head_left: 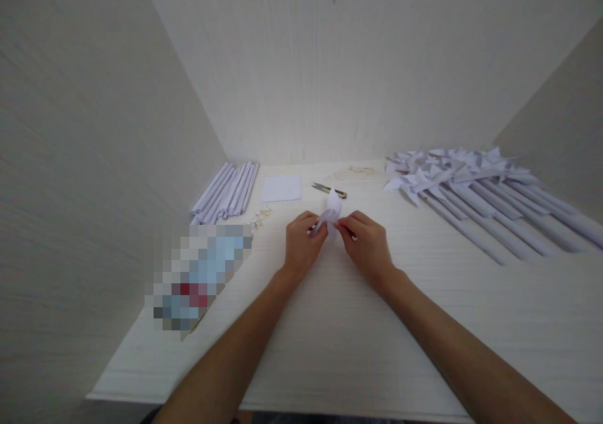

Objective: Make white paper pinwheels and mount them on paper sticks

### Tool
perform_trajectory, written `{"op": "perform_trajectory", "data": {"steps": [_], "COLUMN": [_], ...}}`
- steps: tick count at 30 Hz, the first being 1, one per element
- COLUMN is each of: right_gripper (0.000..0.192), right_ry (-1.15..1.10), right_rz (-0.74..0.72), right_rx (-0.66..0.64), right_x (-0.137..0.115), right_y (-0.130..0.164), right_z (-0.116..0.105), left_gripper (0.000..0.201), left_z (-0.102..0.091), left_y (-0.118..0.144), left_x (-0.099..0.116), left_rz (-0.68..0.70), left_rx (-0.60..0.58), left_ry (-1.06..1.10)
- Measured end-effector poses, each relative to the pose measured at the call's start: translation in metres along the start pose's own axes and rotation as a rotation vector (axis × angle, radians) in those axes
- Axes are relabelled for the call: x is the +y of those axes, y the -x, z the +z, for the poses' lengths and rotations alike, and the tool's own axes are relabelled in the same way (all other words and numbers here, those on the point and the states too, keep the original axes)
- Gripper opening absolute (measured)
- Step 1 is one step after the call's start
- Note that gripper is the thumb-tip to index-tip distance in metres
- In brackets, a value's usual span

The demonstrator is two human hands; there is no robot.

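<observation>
My left hand (303,243) and my right hand (366,242) meet over the middle of the white table (424,323). Both pinch a small piece of folded white paper (332,207) that stands up between the fingertips. Just beyond the paper lie small scissors (328,190) and a flat white paper square (281,188).
A bundle of rolled white paper sticks (227,193) lies at the back left. Several finished white paper pinwheels (471,182) on sticks are spread at the right. Small pale bits (260,217) lie near the sticks, rubber bands (354,171) by the back wall. A blurred patch (200,276) sits at left.
</observation>
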State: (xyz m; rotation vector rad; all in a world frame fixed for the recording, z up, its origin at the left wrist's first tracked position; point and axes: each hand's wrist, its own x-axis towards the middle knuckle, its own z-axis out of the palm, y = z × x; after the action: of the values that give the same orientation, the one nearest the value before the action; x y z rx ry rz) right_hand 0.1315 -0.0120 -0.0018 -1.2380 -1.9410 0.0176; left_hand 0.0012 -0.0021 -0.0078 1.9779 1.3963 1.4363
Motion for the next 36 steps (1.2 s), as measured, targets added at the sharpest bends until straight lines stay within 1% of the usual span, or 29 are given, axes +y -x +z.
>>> {"op": "perform_trajectory", "data": {"steps": [4,8,16,19,24,27,33,36], "right_gripper": [0.024,0.023,0.024,0.022,0.021,0.021,0.019,0.022], "right_ry": [0.121,0.168,0.158,0.158,0.132,0.052,-0.059,-0.081], "right_rz": [-0.060,-0.077,-0.112,-0.099,-0.030,-0.012,0.018,0.018], "right_rx": [-0.064,-0.102,-0.037,-0.057,-0.100,-0.076,0.051,0.057], "right_x": [-0.0003,0.0009,0.0000,0.0023,0.0047,0.0030,0.0004,0.0011], "right_y": [-0.0002,-0.0002,0.0006,0.0007,0.0005,0.0000,-0.0001,0.0006], "right_z": [-0.0006,0.0012,-0.0008,0.0004,0.0025,0.0022,0.0045,0.0064], "left_gripper": [0.016,0.016,0.015,0.015,0.016,0.016,0.016,0.016], "left_z": [-0.0008,-0.0012,0.0005,0.0007,0.0005,0.0006,0.0016,0.0014], "left_y": [0.0004,-0.0001,0.0001,-0.0005,-0.0003,0.0003,0.0003,0.0005], "left_x": [0.0007,0.0009,-0.0002,-0.0009,-0.0009,-0.0006,-0.0009,-0.0005], "left_rz": [-0.002,-0.012,0.009,0.016,0.015,0.012,0.005,0.001], "left_rx": [0.012,0.026,0.024,0.028,0.040,0.042,0.048,0.058], "left_ry": [-0.007,-0.003,0.021,0.023,0.019,0.020,0.014,0.012]}}
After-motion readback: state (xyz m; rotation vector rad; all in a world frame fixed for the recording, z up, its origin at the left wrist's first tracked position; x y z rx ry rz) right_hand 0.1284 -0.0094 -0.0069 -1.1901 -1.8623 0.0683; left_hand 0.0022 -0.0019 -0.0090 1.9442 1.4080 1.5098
